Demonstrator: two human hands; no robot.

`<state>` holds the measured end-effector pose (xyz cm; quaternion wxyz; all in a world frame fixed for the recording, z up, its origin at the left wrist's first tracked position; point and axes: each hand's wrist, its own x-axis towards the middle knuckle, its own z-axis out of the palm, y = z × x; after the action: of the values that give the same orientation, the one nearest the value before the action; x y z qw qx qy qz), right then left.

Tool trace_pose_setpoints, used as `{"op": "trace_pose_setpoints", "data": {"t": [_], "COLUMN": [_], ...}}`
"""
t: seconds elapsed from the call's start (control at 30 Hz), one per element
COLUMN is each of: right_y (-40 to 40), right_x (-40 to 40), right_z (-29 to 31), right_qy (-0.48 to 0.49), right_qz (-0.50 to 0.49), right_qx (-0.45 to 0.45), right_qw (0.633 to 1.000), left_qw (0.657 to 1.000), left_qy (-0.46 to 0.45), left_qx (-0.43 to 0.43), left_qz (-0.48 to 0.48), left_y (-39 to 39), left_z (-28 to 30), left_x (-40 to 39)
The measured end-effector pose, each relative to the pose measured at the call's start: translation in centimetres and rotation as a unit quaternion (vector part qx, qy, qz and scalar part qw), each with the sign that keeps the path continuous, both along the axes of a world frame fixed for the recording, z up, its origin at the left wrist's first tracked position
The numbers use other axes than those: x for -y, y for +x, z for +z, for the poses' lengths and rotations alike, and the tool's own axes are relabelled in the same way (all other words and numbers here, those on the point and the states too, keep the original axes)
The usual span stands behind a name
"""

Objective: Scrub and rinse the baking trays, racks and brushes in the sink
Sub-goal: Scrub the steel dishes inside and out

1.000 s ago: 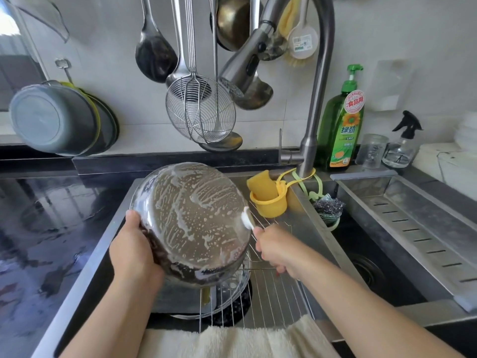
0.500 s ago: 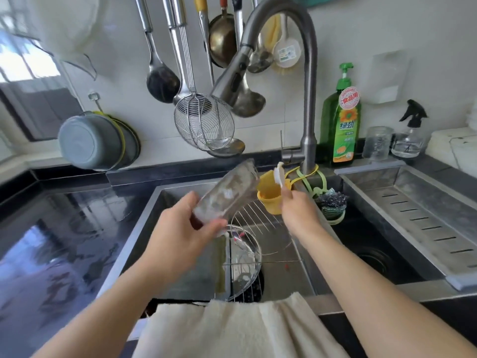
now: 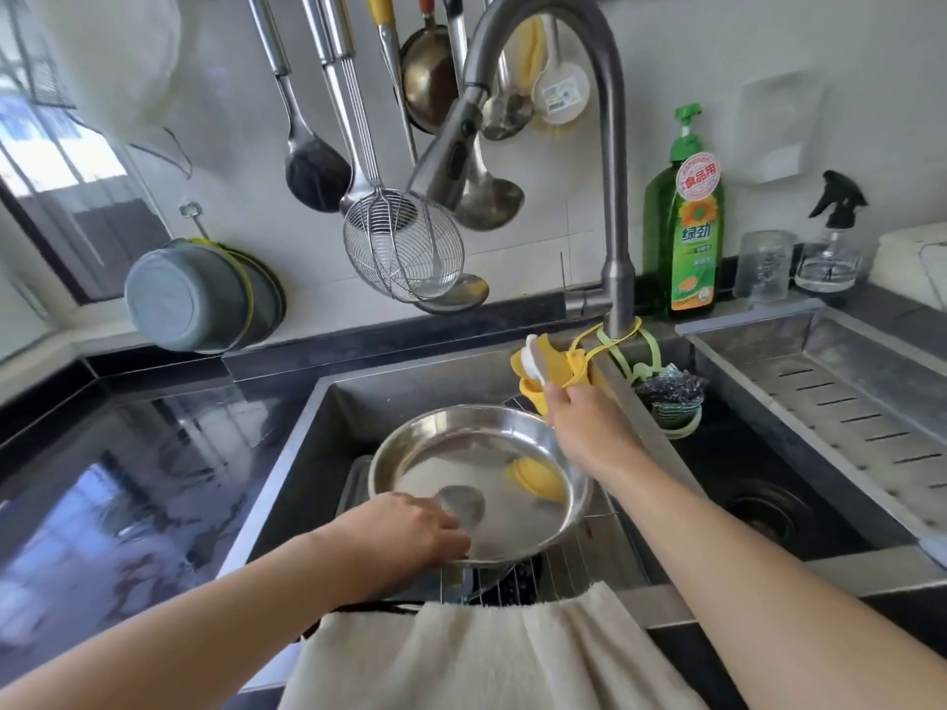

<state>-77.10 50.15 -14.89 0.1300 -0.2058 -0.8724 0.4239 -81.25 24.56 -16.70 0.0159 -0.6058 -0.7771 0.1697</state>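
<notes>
Sink (image 3: 328, 402) before us. Our left hand (image 3: 405, 530) grips the pan (image 3: 476, 479) rim over the rack (image 3: 604, 540); our right hand (image 3: 584, 427) grasps a brush (image 3: 533, 358) at the yellow cup (image 3: 558, 371).

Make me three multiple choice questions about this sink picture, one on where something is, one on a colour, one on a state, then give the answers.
1. Where does the yellow holder hang?
A. by the base of the faucet
B. on the window
C. on the left counter

2. What colour is the dish soap bottle?
A. red
B. green
C. white

3. How is the round steel pan oriented?
A. leaning on the wall
B. upside down
C. open side up

Answers: 1 A, its straps loop around the faucet base. 2 B, body and pump are green. 3 C, its shiny inside faces up while the left hand grips the rim.
</notes>
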Motion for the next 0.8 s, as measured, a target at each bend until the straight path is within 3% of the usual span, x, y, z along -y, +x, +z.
{"op": "trace_pose_setpoints", "data": {"t": [0.1, 0.2, 0.3, 0.33, 0.4, 0.47, 0.53, 0.6, 0.8], "right_y": [0.0, -0.3, -0.7, -0.8, -0.8, -0.7, -0.4, 0.0, 0.3], "right_x": [0.4, 0.5, 0.3, 0.4, 0.6, 1.0, 1.5, 2.0, 2.6], "right_z": [-0.1, -0.7, -1.2, -1.2, -1.1, -1.0, -1.0, -0.9, -1.1], "right_qy": [-0.001, 0.003, 0.014, 0.017, 0.017, 0.022, 0.03, 0.044, 0.071], "right_qz": [0.031, 0.049, 0.053, 0.056, 0.058, 0.071, 0.1, 0.132, 0.191], "right_qx": [0.007, 0.045, 0.111, 0.126, 0.143, 0.146, 0.151, 0.152, 0.137], "right_qw": [0.999, 0.998, 0.992, 0.99, 0.988, 0.986, 0.983, 0.979, 0.969], "left_qw": [0.996, 0.985, 0.964, 0.942, 0.863, 0.751, 0.649, 0.64, 0.632], "left_qy": [-0.087, -0.156, -0.078, -0.032, 0.055, 0.088, 0.191, 0.186, 0.438], "left_qx": [-0.007, 0.009, 0.111, 0.136, 0.182, 0.285, 0.356, 0.363, 0.291], "left_qz": [-0.004, 0.069, 0.227, 0.304, 0.468, 0.589, 0.644, 0.651, 0.57], "left_y": [-0.7, -0.9, -1.3, -1.7, -2.5, -2.7, -2.9, -3.4, -3.3], "left_z": [-1.4, -2.4, -3.4, -3.9, -4.2, -3.8, -3.2, -2.8, 1.1], "left_x": [-0.1, 0.4, 1.7, 1.8, 1.6, 1.5, 1.8, 1.9, 0.1]}}
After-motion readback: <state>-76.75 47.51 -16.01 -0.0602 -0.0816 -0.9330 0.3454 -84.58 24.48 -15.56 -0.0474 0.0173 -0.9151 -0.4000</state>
